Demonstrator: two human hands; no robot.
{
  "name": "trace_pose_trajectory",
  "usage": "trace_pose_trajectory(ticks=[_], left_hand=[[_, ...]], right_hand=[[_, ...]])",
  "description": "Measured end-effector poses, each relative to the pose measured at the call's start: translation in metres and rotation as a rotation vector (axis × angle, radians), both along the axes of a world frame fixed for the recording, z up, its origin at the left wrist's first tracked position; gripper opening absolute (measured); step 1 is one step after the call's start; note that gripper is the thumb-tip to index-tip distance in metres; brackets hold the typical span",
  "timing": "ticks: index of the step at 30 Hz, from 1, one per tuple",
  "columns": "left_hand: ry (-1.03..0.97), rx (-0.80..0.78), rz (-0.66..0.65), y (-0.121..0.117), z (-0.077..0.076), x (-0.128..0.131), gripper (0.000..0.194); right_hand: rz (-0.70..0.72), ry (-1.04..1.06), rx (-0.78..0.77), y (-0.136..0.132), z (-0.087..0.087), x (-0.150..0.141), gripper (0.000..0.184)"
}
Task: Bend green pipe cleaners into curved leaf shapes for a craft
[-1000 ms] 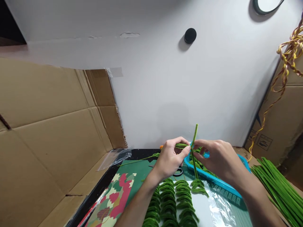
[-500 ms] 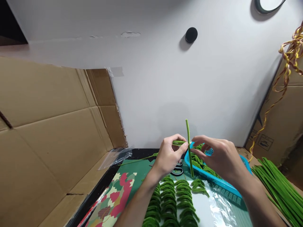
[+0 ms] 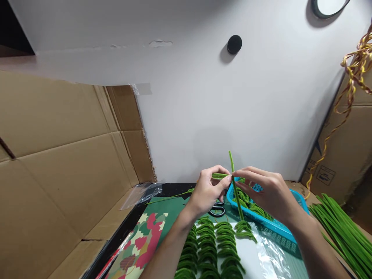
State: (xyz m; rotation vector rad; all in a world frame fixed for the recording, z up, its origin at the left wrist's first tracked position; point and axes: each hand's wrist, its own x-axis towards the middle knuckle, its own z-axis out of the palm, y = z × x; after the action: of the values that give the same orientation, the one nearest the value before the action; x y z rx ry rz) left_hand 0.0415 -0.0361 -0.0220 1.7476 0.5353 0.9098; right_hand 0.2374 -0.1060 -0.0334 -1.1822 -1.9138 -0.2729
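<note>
Green pipe cleaners are between my hands, one standing nearly upright and crossing the tip of a folded bundle. My left hand pinches the bundle between thumb and fingers, close to the crossing. From the other side, my right hand has its index fingertip and thumb closed at the upright stem. Below lie rows of curved green pipe cleaner pieces on a white sheet. Behind my right hand, a blue plastic basket holds more bent green pieces. Black-handled scissors lie partly hidden behind my left hand.
A bundle of straight green pipe cleaners lies at the right. Cardboard walls stand at the left, a white panel at the back. A patterned sheet and a clear plastic bag lie at the left.
My right hand has moved left, its fingertips closing at the upright pipe cleaner. That stem now sits slightly lower and leans more, its lower end shifted right. My left hand has hardly moved.
</note>
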Motion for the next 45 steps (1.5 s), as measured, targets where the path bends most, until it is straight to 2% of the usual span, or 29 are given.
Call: trace_pose_trajectory(ticks=[6,15,20,29,32,36,38,41,43,45], left_hand=[[0.000,0.019,-0.001,-0.001,0.002,0.000,0.030],[-0.025,0.083,0.029,-0.007,0.002,-0.001,0.025],[0.013,0.186,0.093,-0.012,0.001,0.001,0.024],[0.023,0.194,0.133,-0.012,-0.007,0.004,0.020],[0.063,0.298,0.183,-0.014,-0.005,0.004,0.018],[0.163,0.677,0.206,-0.015,-0.004,0.001,0.012],[0.215,0.858,0.197,-0.013,-0.007,0.001,0.014],[0.307,1.052,0.212,-0.008,-0.013,0.002,0.021],[0.338,1.052,0.227,-0.006,-0.015,0.003,0.022],[0.304,0.893,0.237,-0.006,-0.014,0.004,0.018]], right_hand=[[0.012,-0.004,0.052,0.000,0.000,0.000,0.018],[0.021,-0.016,0.033,0.002,0.000,-0.005,0.022],[0.058,0.050,0.011,0.003,-0.001,-0.004,0.025],[0.055,0.165,-0.006,0.010,-0.005,-0.012,0.030],[0.104,0.304,-0.103,0.007,0.000,-0.015,0.034],[0.332,0.555,-0.444,0.005,0.006,-0.012,0.039],[0.445,0.664,-0.589,0.007,0.006,-0.008,0.044],[0.481,0.759,-0.700,0.011,0.004,-0.005,0.050],[0.437,0.744,-0.695,0.012,0.002,-0.006,0.049],[0.338,0.646,-0.609,0.012,0.001,-0.007,0.045]])
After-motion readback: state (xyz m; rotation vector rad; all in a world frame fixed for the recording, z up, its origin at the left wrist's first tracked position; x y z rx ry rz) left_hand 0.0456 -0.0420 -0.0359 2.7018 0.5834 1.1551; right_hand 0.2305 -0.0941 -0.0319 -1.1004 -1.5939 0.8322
